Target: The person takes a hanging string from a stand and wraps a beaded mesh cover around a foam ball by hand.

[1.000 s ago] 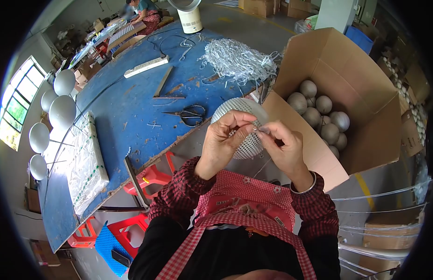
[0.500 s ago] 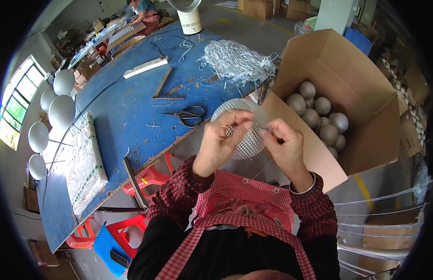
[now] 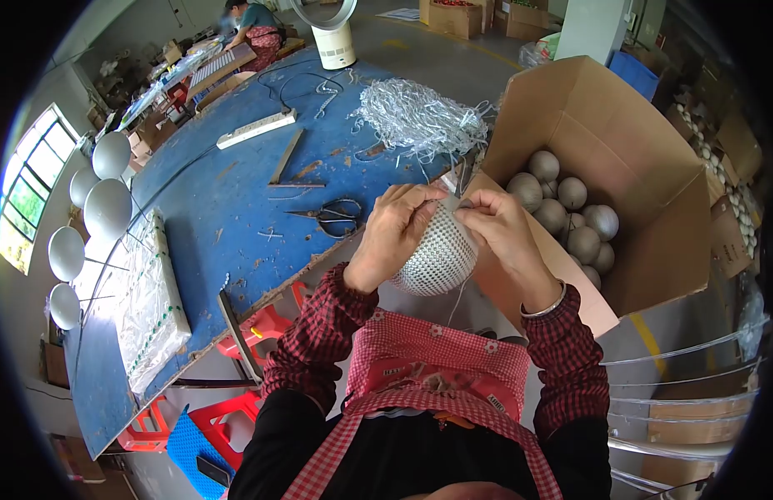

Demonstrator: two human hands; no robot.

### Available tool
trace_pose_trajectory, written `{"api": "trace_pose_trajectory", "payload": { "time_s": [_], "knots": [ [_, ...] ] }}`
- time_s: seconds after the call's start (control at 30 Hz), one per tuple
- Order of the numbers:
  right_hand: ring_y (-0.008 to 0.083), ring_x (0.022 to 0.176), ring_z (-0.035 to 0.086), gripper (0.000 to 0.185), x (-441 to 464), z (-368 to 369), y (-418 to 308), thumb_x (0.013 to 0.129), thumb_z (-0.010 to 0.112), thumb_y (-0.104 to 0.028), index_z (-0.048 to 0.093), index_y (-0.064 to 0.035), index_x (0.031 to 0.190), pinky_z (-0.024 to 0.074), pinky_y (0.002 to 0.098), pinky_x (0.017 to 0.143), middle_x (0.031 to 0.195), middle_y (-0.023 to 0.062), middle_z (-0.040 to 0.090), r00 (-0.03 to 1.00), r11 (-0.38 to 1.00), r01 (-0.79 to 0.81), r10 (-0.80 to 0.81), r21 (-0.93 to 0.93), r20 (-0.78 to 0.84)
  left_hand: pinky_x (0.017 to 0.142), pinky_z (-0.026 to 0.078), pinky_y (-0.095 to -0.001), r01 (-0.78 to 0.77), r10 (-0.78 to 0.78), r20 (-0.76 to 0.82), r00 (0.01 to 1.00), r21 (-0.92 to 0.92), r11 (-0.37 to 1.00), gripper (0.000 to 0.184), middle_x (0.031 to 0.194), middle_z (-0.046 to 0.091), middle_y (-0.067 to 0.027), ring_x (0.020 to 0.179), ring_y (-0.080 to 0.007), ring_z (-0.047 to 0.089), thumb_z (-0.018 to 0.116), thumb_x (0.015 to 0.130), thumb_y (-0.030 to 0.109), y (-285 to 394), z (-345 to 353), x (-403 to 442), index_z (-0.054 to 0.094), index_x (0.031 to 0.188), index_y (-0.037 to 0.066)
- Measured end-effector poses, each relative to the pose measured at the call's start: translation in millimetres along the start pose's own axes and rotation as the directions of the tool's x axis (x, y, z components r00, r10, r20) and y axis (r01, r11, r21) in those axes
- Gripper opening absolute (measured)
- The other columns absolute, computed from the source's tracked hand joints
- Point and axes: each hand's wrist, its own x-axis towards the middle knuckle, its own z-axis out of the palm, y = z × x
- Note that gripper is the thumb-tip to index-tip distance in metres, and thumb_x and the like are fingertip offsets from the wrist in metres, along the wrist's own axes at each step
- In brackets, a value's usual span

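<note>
A round ball point(image 3: 436, 262) covered in a silver studded mesh hangs between my two hands, just off the table edge. My left hand point(image 3: 392, 237) is closed at its upper left, thumb and fingers pressed on the mesh near the top. At the upper right my right hand point(image 3: 505, 237) pinches by the mesh edge; what lies between its fingertips is too small to make out. A smooth pale patch shows at the top of the ball between the fingertips. Below it dangles a thin thread point(image 3: 459, 304).
The blue table point(image 3: 236, 200) bears black-handled scissors point(image 3: 336, 217), a metal angle piece point(image 3: 285, 158), a power strip point(image 3: 257, 129) and a heap of silver strands point(image 3: 420, 117). At right a cardboard box point(image 3: 645, 183) holds several grey balls. Another person point(image 3: 257, 37) works far off.
The ball has turned, so studded mesh now faces me and the smooth patch is at the top. Both hands have come closer together at its top.
</note>
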Motion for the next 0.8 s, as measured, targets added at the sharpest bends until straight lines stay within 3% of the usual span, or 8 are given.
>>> {"api": "trace_pose_trajectory", "payload": {
  "time_s": [0.33, 0.8],
  "knots": [
    [0.0025, 0.048, 0.042, 0.006, 6.4, -0.3, 13.4, 0.079, 0.058, -0.005, 0.055, -0.0008, 0.076, 0.0278, 0.0183, 0.042, 0.06, -0.0021, 0.05, 1.0, 0.998, -0.008, 0.007, -0.067, -0.012, 0.078, 0.039, -0.0364, -0.041, 0.042, -0.011, 0.999, 0.083, 0.996, 0.014, 0.096, 0.06, -0.0096, 0.09, -0.0292, 0.053, 0.056, 0.08, 0.009, 0.4, 4.1, -5.2, 0.06, 0.093, 0.007],
    [0.0056, 0.047, 0.046, 0.007, 4.4, 2.1, 9.2, 0.079, 0.057, -0.004, 0.053, 0.0002, 0.074, 0.0329, 0.019, 0.043, 0.059, 0.0008, 0.052, 1.0, 0.995, 0.024, -0.025, -0.095, -0.01, 0.081, 0.039, -0.0355, -0.166, 0.147, 0.096, 0.985, 0.244, 0.955, 0.014, 0.099, 0.059, -0.0094, 0.092, -0.0278, 0.053, 0.058, 0.08, 0.011, 4.1, -2.6, -3.8, 0.061, 0.092, 0.006]
  ]
}}
